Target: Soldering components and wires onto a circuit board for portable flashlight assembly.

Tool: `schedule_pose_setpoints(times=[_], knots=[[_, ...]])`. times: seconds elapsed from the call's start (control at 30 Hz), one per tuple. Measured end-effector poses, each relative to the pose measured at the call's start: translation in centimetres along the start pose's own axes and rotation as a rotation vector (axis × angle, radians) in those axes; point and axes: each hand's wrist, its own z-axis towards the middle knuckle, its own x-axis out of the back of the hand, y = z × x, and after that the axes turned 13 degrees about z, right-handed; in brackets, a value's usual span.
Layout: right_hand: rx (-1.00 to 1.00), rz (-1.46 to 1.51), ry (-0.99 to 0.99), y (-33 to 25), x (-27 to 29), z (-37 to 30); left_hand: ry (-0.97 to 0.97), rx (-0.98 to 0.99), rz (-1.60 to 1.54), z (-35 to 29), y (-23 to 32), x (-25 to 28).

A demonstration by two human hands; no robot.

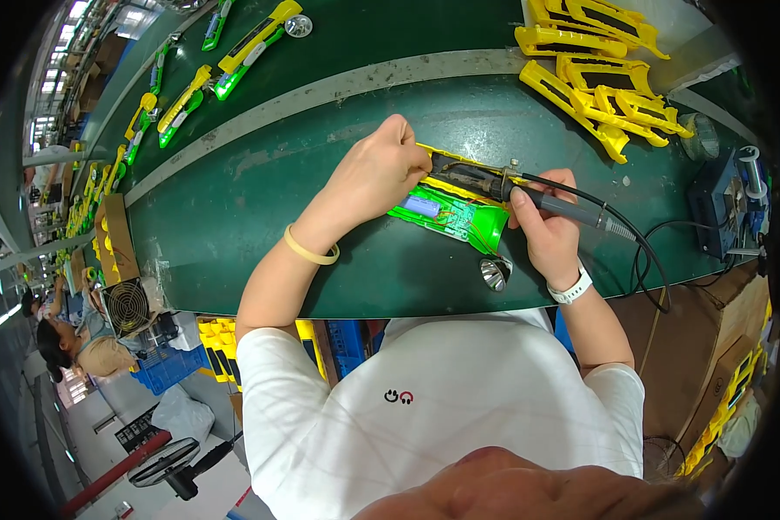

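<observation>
My right hand (546, 230) grips the grey handle of a soldering iron (572, 208), its front end pointing left over a yellow casing half (459, 187) with a dark inside. At the casing's left end my left hand (377, 169) is closed, fingertips pinched together; what they pinch is hidden. Just nearer to me lies a green casing half (490, 227), holding a green circuit board (456, 217), a purple battery cell (422, 205) and thin wires. A round silver lamp reflector (493, 275) rests by its right end. The iron's tip cannot be made out.
Yellow casing halves (594, 78) are piled at the back right. Beside them stand a glass jar (699, 136) and a soldering station (719, 204); a black cable (637, 232) loops nearby. Beyond a grey strip (321, 94), yellow-green lamps (182, 108) lie on the left. Another person (95, 334) sits farther left.
</observation>
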Motion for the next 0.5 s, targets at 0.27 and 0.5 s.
schedule_pose_setpoints(times=[0.27,0.5], knots=[[-0.009,-0.009,-0.008,0.2,0.0,0.2,-0.079,-0.128,0.146,1.1,0.3,0.5],[-0.032,-0.076,-0.025,0.4,0.1,0.3,-0.117,-0.196,0.274,2.0,0.5,0.5]])
